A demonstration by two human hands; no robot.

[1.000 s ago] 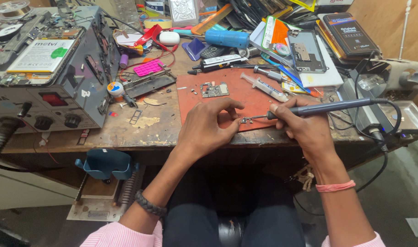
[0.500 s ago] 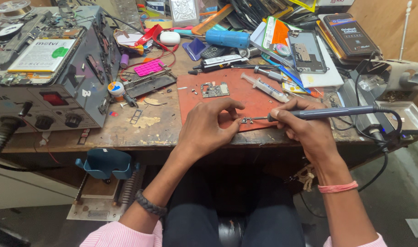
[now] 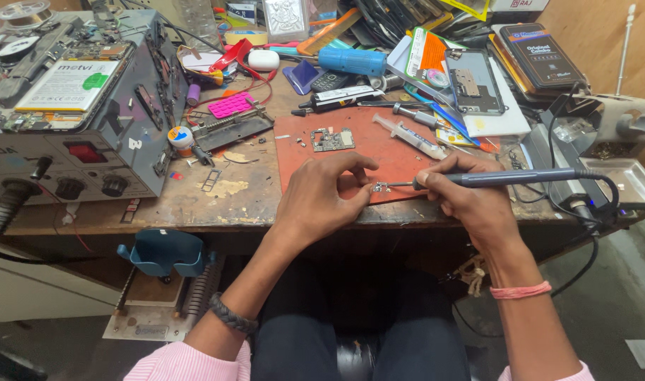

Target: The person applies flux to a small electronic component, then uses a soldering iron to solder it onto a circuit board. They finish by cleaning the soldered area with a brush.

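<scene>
My right hand [image 3: 472, 199] grips a dark soldering iron [image 3: 520, 177] like a pen, its tip touching a tiny metal part [image 3: 381, 188] on the red work mat [image 3: 400, 159]. My left hand [image 3: 321, 199] rests on the mat's near edge, fingers curled, with fingertips pinching or steadying that small part from the left. A small circuit board [image 3: 332, 139] lies farther back on the mat. A clear syringe [image 3: 409, 137] lies diagonally to its right. The iron's black cable [image 3: 598, 194] loops off to the right.
A grey bench unit [image 3: 82, 134] with knobs stands at left, a phone with its battery showing [image 3: 64, 88] on top. Tools, a blue cylinder [image 3: 350, 61], a pink pad [image 3: 230, 104] and opened phones [image 3: 472, 81] crowd the back. A blue holder [image 3: 161, 252] hangs below the wooden table edge.
Both hands stay over the small part at the mat's front edge. The iron's tip and handle have shifted only slightly.
</scene>
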